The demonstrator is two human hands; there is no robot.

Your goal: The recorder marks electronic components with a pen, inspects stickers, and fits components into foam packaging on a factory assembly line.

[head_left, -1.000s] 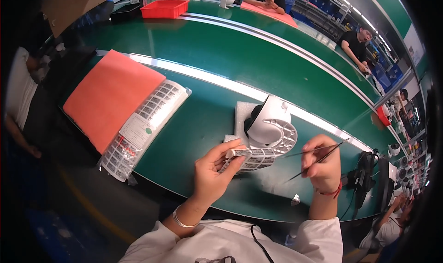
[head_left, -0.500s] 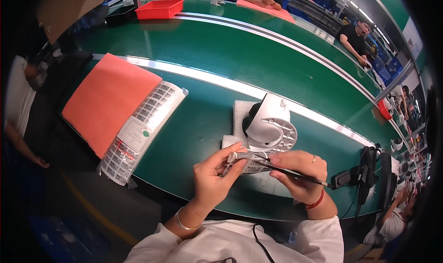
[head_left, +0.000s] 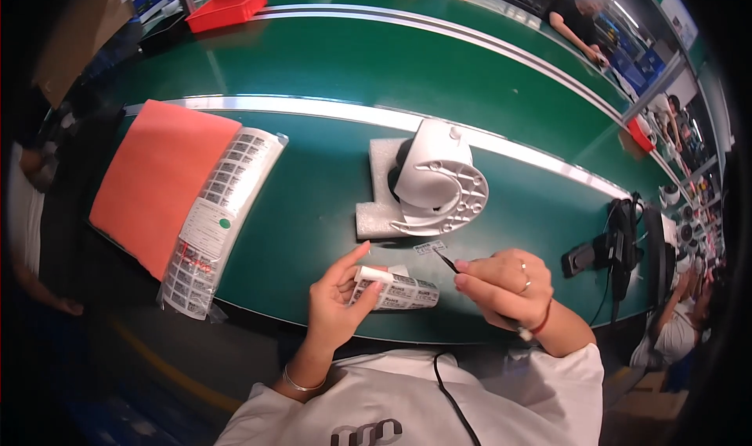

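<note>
A curled sheet of printed labels point(head_left: 407, 293) is pinched between the thumb and fingers of my left hand point(head_left: 335, 301), low over the near edge of the table. My right hand point(head_left: 505, 289) grips dark tweezers point(head_left: 446, 261), their tip pointing up and left. At that tip is a small transparent label point(head_left: 429, 248) with dark print, apart from the sheet. Just beyond my hands a white camera-like housing point(head_left: 435, 156) rests tilted on a white foam block point(head_left: 377, 220), its ribbed oval base facing me.
On the left lie an orange foam sheet point(head_left: 168, 180) and bagged label sheets point(head_left: 227, 187). Black adapters with cables point(head_left: 619, 242) sit at the right. A metal rail point(head_left: 329, 115) runs behind the housing. Across the green table are a red tray point(head_left: 227, 9) and a co-worker point(head_left: 576, 23).
My right hand has drawn away from the label sheet, and a single label now shows at the tweezers' tip. My left hand still holds the sheet. The view has shifted.
</note>
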